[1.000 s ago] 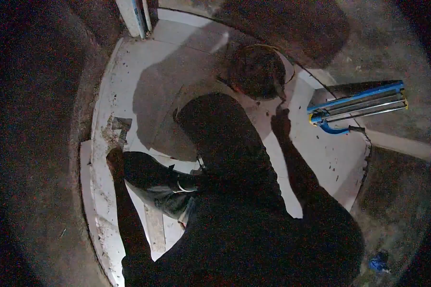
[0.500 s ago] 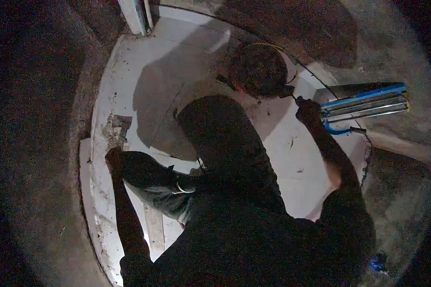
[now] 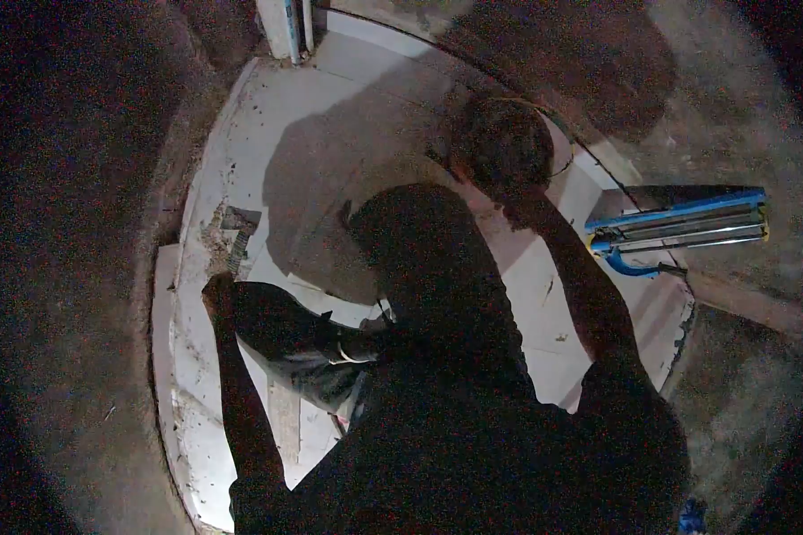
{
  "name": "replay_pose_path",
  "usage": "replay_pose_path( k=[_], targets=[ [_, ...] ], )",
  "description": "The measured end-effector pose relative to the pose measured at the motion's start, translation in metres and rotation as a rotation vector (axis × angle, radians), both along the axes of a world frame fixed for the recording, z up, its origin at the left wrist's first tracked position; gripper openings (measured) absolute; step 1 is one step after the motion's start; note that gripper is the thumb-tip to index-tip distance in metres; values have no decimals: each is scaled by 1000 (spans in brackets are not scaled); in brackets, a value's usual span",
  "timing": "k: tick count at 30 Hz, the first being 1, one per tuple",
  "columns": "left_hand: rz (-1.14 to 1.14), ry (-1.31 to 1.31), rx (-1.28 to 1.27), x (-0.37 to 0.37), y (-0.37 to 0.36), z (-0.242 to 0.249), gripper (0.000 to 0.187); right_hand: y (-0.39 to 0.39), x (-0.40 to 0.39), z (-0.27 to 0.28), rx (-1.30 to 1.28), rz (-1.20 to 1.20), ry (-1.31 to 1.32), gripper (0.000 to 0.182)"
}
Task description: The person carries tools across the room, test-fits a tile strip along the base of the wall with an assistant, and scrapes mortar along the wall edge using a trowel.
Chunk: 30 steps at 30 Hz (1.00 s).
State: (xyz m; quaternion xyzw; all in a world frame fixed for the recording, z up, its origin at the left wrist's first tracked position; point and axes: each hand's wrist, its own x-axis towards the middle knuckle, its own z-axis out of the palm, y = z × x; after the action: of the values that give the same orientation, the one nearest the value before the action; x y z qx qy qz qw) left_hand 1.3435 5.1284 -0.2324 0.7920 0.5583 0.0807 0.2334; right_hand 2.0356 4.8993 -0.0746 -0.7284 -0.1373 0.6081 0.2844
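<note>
My left hand (image 3: 216, 290) is closed beside my bent knee, over the dirty edge of the white tiled floor. Just above it lies a ribbed grey strip (image 3: 239, 250), close to or touching my fingers. What that hand holds, if anything, is hidden. My right hand (image 3: 526, 209) reaches forward to the lower right rim of a dark round basin (image 3: 500, 143). Its fingers blend into the dark basin, so their grip cannot be made out.
A blue tile cutter (image 3: 678, 227) with silver rails lies to the right. White tiles (image 3: 544, 312) cover the curved floor, bordered by rough concrete (image 3: 740, 401). A pale post with a pipe (image 3: 285, 31) stands at the far left corner. A blue object (image 3: 692, 515) lies at lower right.
My right hand has moved left from beside the tile cutter to the basin's rim. A thin handle that showed at its fingers is no longer visible. My left hand stays by my knee.
</note>
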Motion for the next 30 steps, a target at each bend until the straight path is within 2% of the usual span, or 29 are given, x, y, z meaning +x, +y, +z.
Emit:
replay_pose_path(
  k=[2, 4, 5, 6, 7, 8, 9, 11, 13, 14, 16, 19, 22, 23, 26, 30],
  targets=[
    [5, 26, -19, 0, 0, -1, 29, -2, 8, -2, 149, -44, 86, 29],
    [39, -333, -35, -1, -6, 0, 30, -7, 10, -6, 201, -38, 1, 25],
    [56, -516, -41, 0, -8, 1, 30, -12, 15, -13, 360, 263, -577, 24],
    [81, -587, -46, -16, -6, -28, 30, -19, 28, -32, 512, 571, -1158, 24],
    [107, -657, -49, -45, -3, -78, 29, -25, 41, -32, 490, 714, -1337, 25],
    [101, -552, -47, -49, -2, -80, 29, -32, 56, -34, 469, 843, -1527, 26],
    [92, -447, -45, -51, 0, -80, 28, -46, 70, -22, 287, 797, -1309, 27],
    [18, 105, -42, -13, -8, -4, 27, -52, 81, 4, 111, 574, -872, 29],
    [110, -240, -99, -15, -11, -16, 22, -42, 80, 33, 112, 230, -433, 31],
    [154, -411, -128, -20, -11, -22, 20, -28, 74, 31, 47, 142, -578, 33],
    [-11, -201, -2, -24, -3, -28, 17, -10, 96, -7, 24, 254, -774, 31],
    [-34, -42, 8, -13, 2, -22, 14, 20, 95, -55, 54, 446, -1093, 30],
    [-83, -53, 50, -6, 2, -11, 14, 15, 71, -25, 68, 594, -1103, 30],
    [-120, -70, 89, -4, 2, -8, 14, 9, 71, -4, 35, 619, -998, 30],
    [7, -204, -11, 1, -2, -7, 23, 12, 86, 35, -56, 558, -809, 30],
    [-9, -111, 59, 5, 2, -7, 19, 46, 92, -13, -6, 489, -1149, 30]
  ],
)
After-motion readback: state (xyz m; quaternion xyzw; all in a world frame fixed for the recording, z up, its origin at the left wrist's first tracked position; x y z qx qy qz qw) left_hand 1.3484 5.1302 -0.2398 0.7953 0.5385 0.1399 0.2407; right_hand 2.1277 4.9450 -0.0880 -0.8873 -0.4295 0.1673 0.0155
